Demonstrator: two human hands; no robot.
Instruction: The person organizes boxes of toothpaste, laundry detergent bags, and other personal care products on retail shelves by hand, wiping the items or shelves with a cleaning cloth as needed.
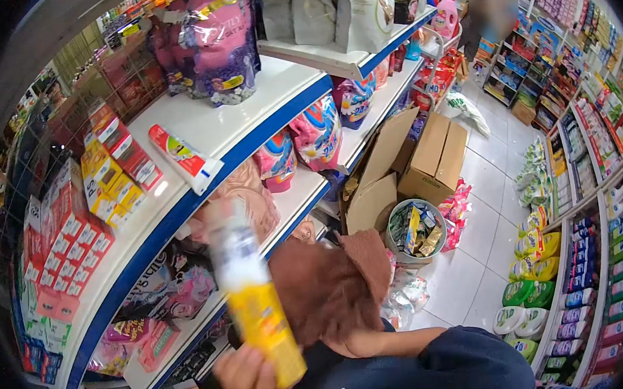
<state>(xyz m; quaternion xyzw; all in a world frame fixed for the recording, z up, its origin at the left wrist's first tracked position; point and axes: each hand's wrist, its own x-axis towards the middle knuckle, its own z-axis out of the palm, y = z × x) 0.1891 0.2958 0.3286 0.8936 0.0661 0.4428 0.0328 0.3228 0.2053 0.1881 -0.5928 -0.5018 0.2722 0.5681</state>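
Note:
My left hand [249, 378], at the lower middle, is closed around the lower part of a yellow bottle [267, 326] with a white upper part. The bottle is tilted, its top toward the shelf, and motion blurs its label. From the right, my right hand [347, 344] reaches into a bunched brown cloth [319, 285]; the cloth hides most of its fingers. A red, green and white tube [184, 157] lies on the white shelf [128, 238] beyond the bottle. Rows of red-and-white boxes [71, 250] and yellow boxes [109, 177] stand on that shelf.
Detergent pouches [212, 41] fill the upper shelves. Cardboard boxes [433, 157] and a bucket of packets [417, 228] stand on the tiled floor [483, 195]. Stocked shelves [611, 280] line the right side, with packs on the floor before them. Another person [491, 8] is in the far aisle.

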